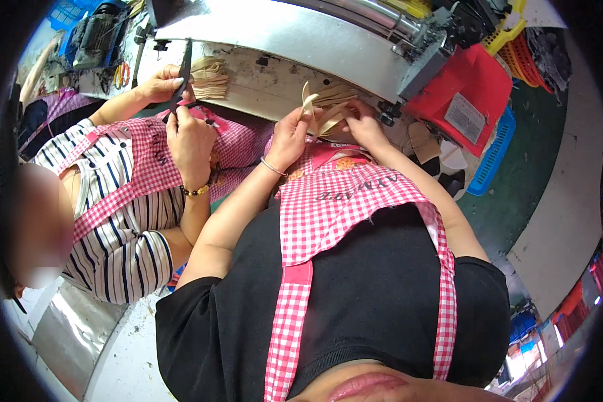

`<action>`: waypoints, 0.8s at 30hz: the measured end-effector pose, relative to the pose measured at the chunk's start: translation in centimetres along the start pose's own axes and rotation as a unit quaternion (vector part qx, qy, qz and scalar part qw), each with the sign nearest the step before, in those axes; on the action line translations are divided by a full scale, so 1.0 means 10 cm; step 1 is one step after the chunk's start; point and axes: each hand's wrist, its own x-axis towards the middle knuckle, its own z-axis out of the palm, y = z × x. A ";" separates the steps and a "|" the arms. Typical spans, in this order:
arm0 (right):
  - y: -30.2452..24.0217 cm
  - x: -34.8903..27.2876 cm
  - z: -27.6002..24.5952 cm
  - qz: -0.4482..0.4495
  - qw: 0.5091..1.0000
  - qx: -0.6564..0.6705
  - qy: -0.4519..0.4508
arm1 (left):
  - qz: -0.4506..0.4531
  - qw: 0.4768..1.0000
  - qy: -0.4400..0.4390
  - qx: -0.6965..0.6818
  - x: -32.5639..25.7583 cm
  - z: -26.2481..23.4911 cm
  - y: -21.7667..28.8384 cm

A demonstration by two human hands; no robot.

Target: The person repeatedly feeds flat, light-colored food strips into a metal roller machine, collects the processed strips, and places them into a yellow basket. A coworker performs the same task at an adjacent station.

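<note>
Head view: left hand and right hand pinch flat tan strips.

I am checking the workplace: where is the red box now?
In the head view, the red box sits upper right, beside the grey metal machine, above a blue basket, right of the person's right hand.

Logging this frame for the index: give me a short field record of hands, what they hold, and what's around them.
left hand: left hand raised at the bench edge, grip closed on tan strips
right hand: right hand beside it, fingers pinching the same tan strips
surface: metal bench in front of the hands
co-worker: co-worker's hands to the left, holding a dark narrow tool
nearby: stack of tan pieces; red bin; blue basket
clothing: pink checked apron
</note>
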 end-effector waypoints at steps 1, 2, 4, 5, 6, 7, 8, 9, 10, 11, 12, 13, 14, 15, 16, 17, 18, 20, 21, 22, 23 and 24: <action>-0.06 -0.10 -0.06 -0.031 0.999 -0.041 0.011 | 0.004 0.999 -0.022 -0.043 0.00 -0.03 -0.01; -0.11 -0.16 -0.13 -0.033 0.986 -0.159 -0.033 | 0.009 0.995 -0.043 -0.086 0.00 -0.06 -0.01; -0.22 -0.29 -0.33 -0.036 0.914 -0.388 -0.110 | -0.057 0.976 -0.088 -0.191 -0.09 -0.07 0.21; -0.24 -0.39 -0.41 -0.097 0.903 -0.405 -0.105 | -0.081 0.967 -0.106 -0.216 -0.12 -0.08 0.30; -0.27 -0.50 -0.49 -0.161 0.887 -0.422 -0.103 | -0.101 0.957 -0.121 -0.242 -0.13 -0.09 0.35; -0.33 -0.57 -0.52 -0.227 0.866 -0.433 -0.102 | -0.060 0.958 -0.148 -0.236 -0.11 -0.09 0.37; -0.58 -0.65 -0.49 -0.206 0.918 -0.324 -0.095 | -0.050 0.960 -0.166 -0.221 -0.09 -0.07 0.40; -0.98 -0.75 -0.44 -0.179 0.958 -0.207 -0.088 | -0.041 0.965 -0.192 -0.177 -0.07 -0.05 0.45; -1.30 -0.80 -0.41 -0.144 0.982 -0.091 -0.078 | -0.032 0.966 -0.220 -0.135 -0.04 -0.02 0.53; -1.48 -0.77 -0.41 -0.195 0.975 -0.081 -0.066 | -0.049 0.959 -0.234 -0.151 -0.06 0.06 0.71; -1.63 -0.71 -0.41 -0.245 0.965 -0.070 -0.052 | -0.025 0.956 -0.262 -0.131 -0.01 0.07 0.71; -1.72 -0.65 -0.41 -0.253 0.963 -0.086 -0.042 | -0.011 0.953 -0.270 -0.140 0.00 0.11 0.73; -1.68 -0.57 -0.42 -0.219 0.973 -0.042 -0.064 | 0.003 0.949 -0.279 -0.148 0.00 0.13 0.76; -1.71 -0.52 -0.47 -0.260 0.961 -0.068 -0.069 | 0.017 0.951 -0.278 -0.132 0.01 0.16 0.78; -1.77 -0.48 -0.51 -0.301 0.946 -0.094 -0.072 | 0.021 0.951 -0.277 -0.137 0.02 0.14 0.80; -1.86 -0.45 -0.52 -0.324 0.936 -0.112 -0.081 | 0.024 0.950 -0.277 -0.142 0.02 0.09 0.83; -1.97 -0.43 -0.52 -0.340 0.927 -0.134 -0.086 | 0.026 0.947 -0.283 -0.152 0.05 0.05 0.84; -2.08 -0.34 -0.49 -0.353 0.918 -0.159 -0.084 | -0.028 0.927 -0.302 -0.223 0.07 0.01 0.91; -2.12 -0.27 -0.46 -0.350 0.919 -0.163 -0.082 | -0.049 0.916 -0.291 -0.270 0.06 0.01 0.97; -2.16 -0.19 -0.44 -0.350 0.918 -0.166 -0.081 | -0.070 0.905 -0.278 -0.315 0.07 0.00 1.00; -2.20 -0.10 -0.45 -0.326 0.921 -0.188 -0.105 | -0.075 0.902 -0.269 -0.330 0.12 -0.01 0.98; -2.25 0.00 -0.42 -0.362 0.906 -0.209 -0.069 | -0.083 0.898 -0.261 -0.344 0.19 -0.03 0.94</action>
